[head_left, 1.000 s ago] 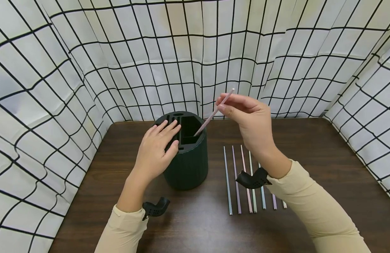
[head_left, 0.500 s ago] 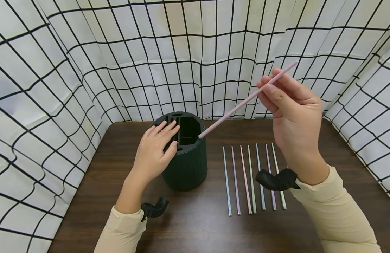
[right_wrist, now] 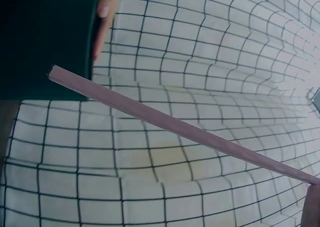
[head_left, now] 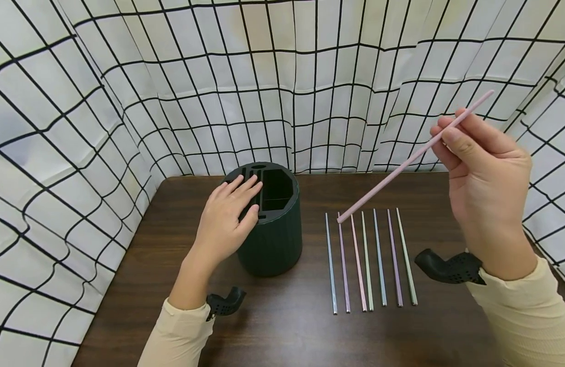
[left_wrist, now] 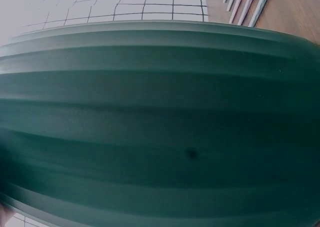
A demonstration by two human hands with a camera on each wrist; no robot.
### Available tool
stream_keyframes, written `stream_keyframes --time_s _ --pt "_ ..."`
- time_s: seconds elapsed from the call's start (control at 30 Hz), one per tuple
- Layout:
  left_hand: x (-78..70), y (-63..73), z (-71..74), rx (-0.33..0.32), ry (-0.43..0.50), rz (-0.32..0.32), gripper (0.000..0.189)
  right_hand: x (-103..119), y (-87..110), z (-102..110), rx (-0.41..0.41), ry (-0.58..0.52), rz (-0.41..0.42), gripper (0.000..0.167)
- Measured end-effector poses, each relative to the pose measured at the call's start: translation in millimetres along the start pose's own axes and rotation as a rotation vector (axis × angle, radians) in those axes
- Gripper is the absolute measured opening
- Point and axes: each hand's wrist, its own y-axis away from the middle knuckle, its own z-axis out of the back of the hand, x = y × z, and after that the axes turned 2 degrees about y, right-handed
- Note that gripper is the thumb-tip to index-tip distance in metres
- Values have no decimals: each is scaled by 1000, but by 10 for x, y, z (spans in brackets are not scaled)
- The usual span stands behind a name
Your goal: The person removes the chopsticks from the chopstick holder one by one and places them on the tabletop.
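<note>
My left hand (head_left: 229, 216) rests on the top of a dark green utensil holder (head_left: 270, 250), fingers spread over its slotted side. Its large compartment, to the right of my fingers, is uncovered. Ribbed wall of the holder (left_wrist: 165, 112) fills most of the left wrist view. At the right, my right hand (head_left: 486, 183) pinches a pink chopstick (head_left: 401, 165) between thumb and fingers, near its upper end. The chopstick slants down to the left, and its lower tip overlaps the row of chopsticks (head_left: 367, 270) in the head view.
Several pastel chopsticks, blue, purple, pink and green, lie side by side on the dark wooden table (head_left: 277, 326), right of the holder. A white cloth with black grid lines (head_left: 337, 66) surrounds the table. Black wrist cameras (head_left: 449, 267) sit on both sleeves.
My right hand has moved right, drawing the pink chopstick away from the holder's compartment to above the row. The left hand has stayed on the holder.
</note>
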Motion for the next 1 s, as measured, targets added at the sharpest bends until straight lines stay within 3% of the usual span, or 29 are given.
stream_keyframes --time_s 0.13,0.27,0.5,0.77,1.0 --pt "0 -2 -9 4 2 1 50 -3 -20 194 51 133 -76 34" --pt "10 1 -18 3 0 2 50 -10 -104 418 85 237 -231 29" --pt "16 1 -16 -6 -3 -4 49 2 -316 803 53 315 -495 25" --pt "6 2 -4 -11 0 -8 49 -22 -509 1134 55 438 -636 26" --pt "16 6 -12 -13 0 -10 50 -78 -661 1461 65 464 -765 30"
